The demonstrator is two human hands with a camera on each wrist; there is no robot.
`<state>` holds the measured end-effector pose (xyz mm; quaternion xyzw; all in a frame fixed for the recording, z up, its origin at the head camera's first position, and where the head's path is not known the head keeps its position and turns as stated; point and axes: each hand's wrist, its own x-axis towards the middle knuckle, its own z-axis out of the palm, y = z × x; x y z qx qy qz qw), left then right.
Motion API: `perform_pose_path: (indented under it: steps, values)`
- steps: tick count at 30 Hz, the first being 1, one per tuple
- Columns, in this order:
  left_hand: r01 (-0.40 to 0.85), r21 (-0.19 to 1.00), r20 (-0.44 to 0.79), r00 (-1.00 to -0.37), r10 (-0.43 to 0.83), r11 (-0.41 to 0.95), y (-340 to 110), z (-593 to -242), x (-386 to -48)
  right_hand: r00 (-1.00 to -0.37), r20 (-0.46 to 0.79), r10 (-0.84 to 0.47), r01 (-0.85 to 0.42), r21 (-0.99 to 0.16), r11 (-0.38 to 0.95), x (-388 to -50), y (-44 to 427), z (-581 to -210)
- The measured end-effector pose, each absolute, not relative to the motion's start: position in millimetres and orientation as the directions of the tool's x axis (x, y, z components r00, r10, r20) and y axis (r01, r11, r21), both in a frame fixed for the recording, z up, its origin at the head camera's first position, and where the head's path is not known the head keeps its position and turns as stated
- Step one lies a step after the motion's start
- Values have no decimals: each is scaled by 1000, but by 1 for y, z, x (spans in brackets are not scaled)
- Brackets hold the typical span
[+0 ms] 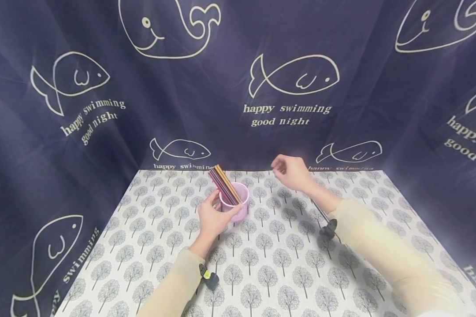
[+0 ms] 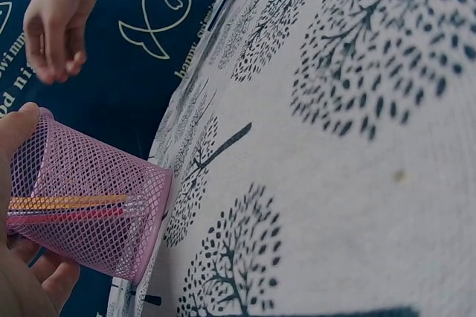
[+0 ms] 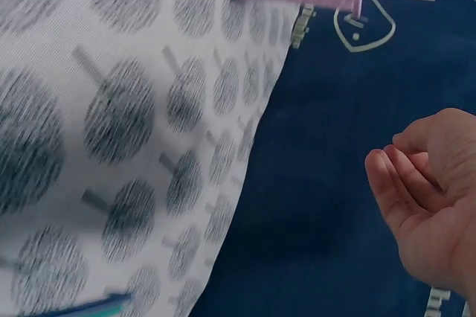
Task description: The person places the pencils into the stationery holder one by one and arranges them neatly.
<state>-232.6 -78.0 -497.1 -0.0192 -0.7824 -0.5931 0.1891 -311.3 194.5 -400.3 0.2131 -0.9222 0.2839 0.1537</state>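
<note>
A pink mesh pencil cup (image 1: 242, 214) is near the middle of the table's far half, its base at the cloth in the left wrist view. Several coloured pencils (image 1: 224, 185) lean out of its top toward the left; orange and red ones show through the mesh (image 2: 89, 175). My left hand (image 1: 213, 219) grips the cup from the left, thumb near the rim. Raised to the right of the cup, my right hand (image 1: 293, 172) is apart from it, fingers loosely bent and nothing between them. The right wrist view shows this hand (image 3: 435, 198) too.
A white cloth with grey trees (image 1: 267, 277) covers the table. Dark blue curtains (image 1: 230, 145) with fish drawings hang behind and at both sides. Small dark devices (image 1: 330, 228) are worn at both wrists. A blue-green strip (image 3: 82, 308) shows at the right wrist view's lower edge; its kind is unclear.
</note>
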Motion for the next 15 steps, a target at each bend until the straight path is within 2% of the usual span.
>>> perform_pose_path:
  steps: [9, 15]
  values:
    - [230, 928, 294, -935, -196, 293, -79, -498, -231, -891, 384, -242, -408, -443, 798, -305, 246, -408]
    - [241, 924, 306, -931, -199, 297, -78, -496, -231, -893, 384, -234, -386, -388, 837, -297, 274, -419]
